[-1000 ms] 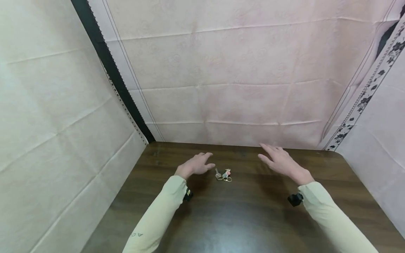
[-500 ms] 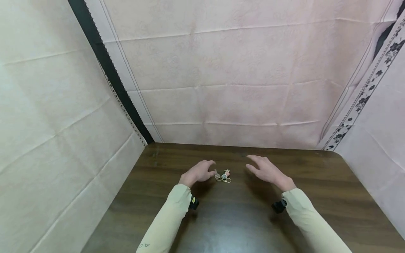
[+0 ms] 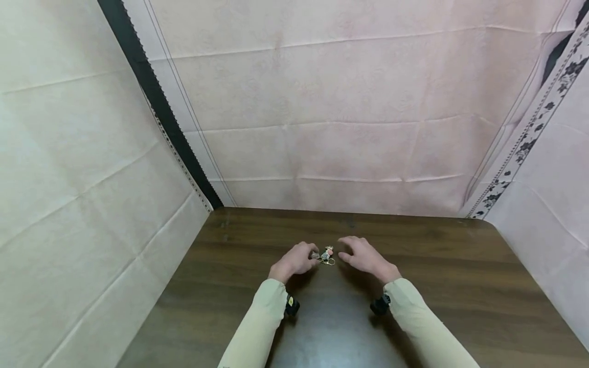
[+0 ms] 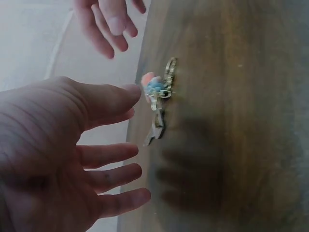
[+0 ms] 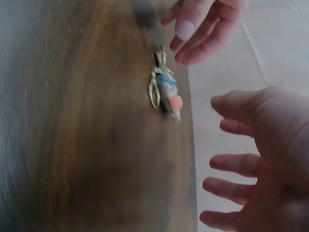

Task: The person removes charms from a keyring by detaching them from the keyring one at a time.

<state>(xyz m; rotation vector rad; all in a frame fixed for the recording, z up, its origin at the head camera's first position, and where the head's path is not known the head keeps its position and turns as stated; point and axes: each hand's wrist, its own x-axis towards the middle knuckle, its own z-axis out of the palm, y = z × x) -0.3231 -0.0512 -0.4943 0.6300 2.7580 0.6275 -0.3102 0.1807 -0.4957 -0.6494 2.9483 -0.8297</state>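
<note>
A keychain (image 3: 327, 254) lies on the dark wooden table between the two hands. It carries a small blue, white and pink figurine charm (image 5: 170, 93), a gold split ring (image 5: 153, 92) and a key (image 4: 155, 129). My left hand (image 3: 296, 259) is at the key end, its thumb and fingers spread apart around it and overlapping part of the key in the head view. My right hand (image 3: 365, 258) hovers just right of the charm, fingers relaxed and thumb apart. Both wrist views show no fingers closed on the keychain.
The wooden table (image 3: 257, 225) ends at a back edge against a pale hanging cloth (image 3: 349, 128). More cloth closes off the left side (image 3: 92, 204) and right side (image 3: 552, 204). Black wrist cameras sit under both cuffs.
Both hands have come inward toward the keychain. The right hand has travelled far to the left and lower in the head view; the left has shifted slightly right and nearer. The keychain lies where it was.
</note>
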